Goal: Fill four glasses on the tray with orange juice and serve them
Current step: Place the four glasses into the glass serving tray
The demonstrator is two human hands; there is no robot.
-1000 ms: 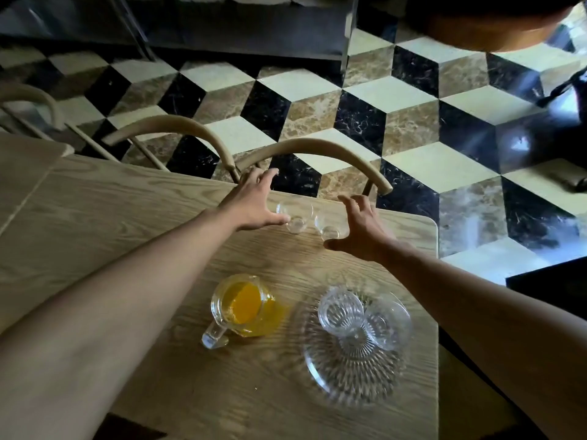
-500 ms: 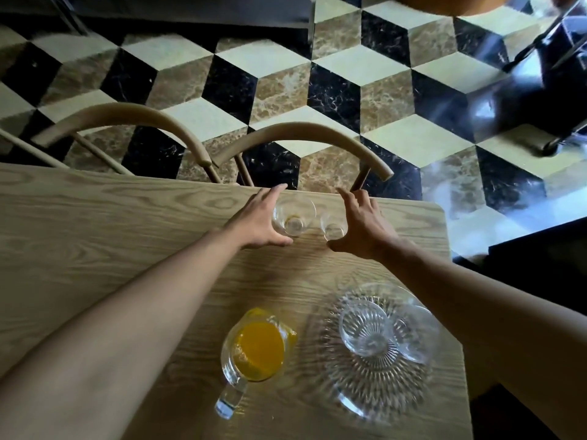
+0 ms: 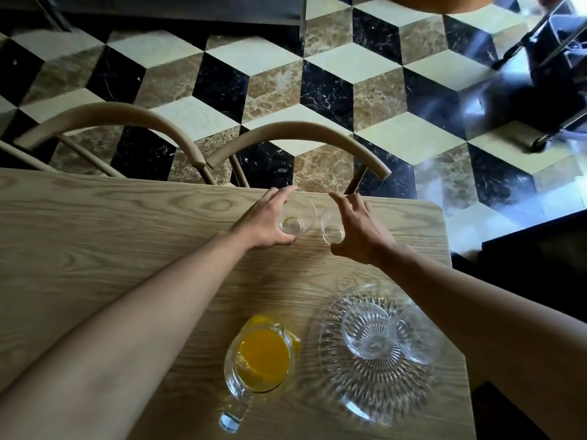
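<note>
With the left hand (image 3: 270,222) curled around one empty glass (image 3: 297,217) and the right hand (image 3: 357,231) around the other glass (image 3: 332,225) (both near the far desk (image 3: 127,233) edge), a hasty pull risks knocking them together.

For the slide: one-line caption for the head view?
Left hand and right hand each grip an empty glass at the table's far edge.

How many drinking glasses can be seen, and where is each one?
4. Two stand on the glass tray: one and one beside it. Two stand near the table's far edge: one at the left hand, one at the right hand.
</note>
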